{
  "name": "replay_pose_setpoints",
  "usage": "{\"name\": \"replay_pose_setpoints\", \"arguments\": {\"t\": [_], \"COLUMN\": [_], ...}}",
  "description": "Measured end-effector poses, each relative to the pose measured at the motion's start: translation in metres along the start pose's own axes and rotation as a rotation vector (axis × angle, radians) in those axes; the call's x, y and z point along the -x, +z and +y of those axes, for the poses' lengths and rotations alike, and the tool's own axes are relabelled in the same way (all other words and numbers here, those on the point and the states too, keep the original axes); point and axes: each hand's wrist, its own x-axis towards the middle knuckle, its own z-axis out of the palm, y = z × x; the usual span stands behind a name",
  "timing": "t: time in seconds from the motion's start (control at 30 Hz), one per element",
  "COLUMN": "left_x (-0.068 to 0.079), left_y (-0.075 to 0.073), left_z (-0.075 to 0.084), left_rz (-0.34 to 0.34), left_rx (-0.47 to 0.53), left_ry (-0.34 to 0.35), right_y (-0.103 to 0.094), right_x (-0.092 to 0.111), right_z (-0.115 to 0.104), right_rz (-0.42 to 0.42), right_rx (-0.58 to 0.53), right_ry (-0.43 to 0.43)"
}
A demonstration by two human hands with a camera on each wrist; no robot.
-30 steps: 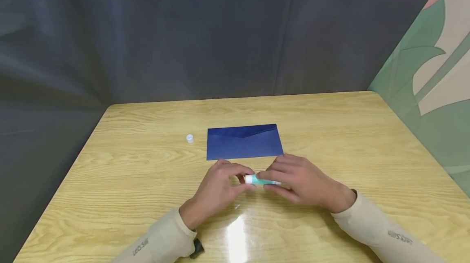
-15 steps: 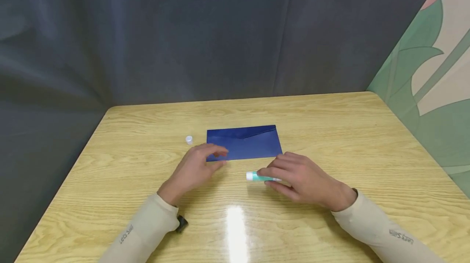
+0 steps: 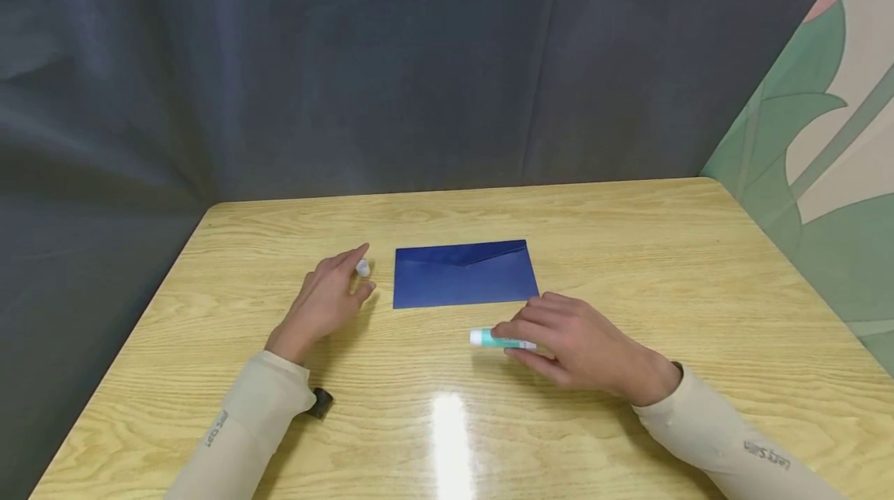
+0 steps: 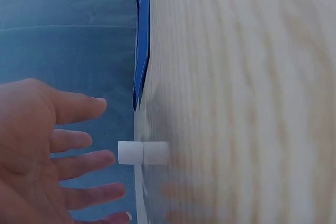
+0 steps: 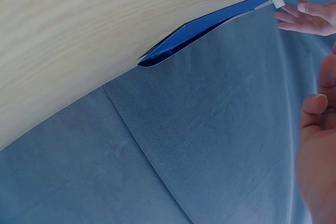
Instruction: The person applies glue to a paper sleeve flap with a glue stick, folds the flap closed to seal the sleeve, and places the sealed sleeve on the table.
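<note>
In the head view a white cap (image 3: 363,269) stands on the table, left of a dark blue envelope (image 3: 461,282). My left hand (image 3: 324,302) is beside this cap with thumb and fingers spread; the left wrist view shows the fingers extended and a gap between them and the cap (image 4: 130,152). Between thumb and fingers, my right hand (image 3: 569,337) holds a small green and white glue stick (image 3: 482,338) sideways, just in front of the envelope. The fingers cover part of the stick, and it is out of sight in the right wrist view.
The envelope lies flat with its pointed flap folded down. A dark curtain (image 3: 377,73) hangs behind the wooden table (image 3: 628,244) and along its left side. A wall with painted leaves (image 3: 852,259) borders the right edge.
My left hand has let go of the glue stick and moved left and away from me to the cap. My right hand has stayed in place with the stick.
</note>
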Motion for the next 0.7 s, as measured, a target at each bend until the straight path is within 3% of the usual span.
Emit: {"name": "replay_pose_setpoints", "arguments": {"t": [0.23, 0.5, 0.7], "left_x": [0.0005, 0.0027, 0.0019], "left_y": [0.0006, 0.002, 0.0056], "left_z": [0.0008, 0.0031, 0.0063], "left_rz": [0.003, 0.051, 0.022], "left_rx": [0.017, 0.079, 0.15], "left_ry": [-0.029, 0.039, 0.063], "right_y": [0.0002, 0.0003, 0.0003], "right_x": [0.0006, 0.001, 0.0012], "right_z": [-0.0003, -0.0004, -0.0003], "right_rz": [-0.01, -0.014, -0.008], "right_rx": [0.0, 0.008, 0.011], "right_ry": [0.009, 0.013, 0.001]}}
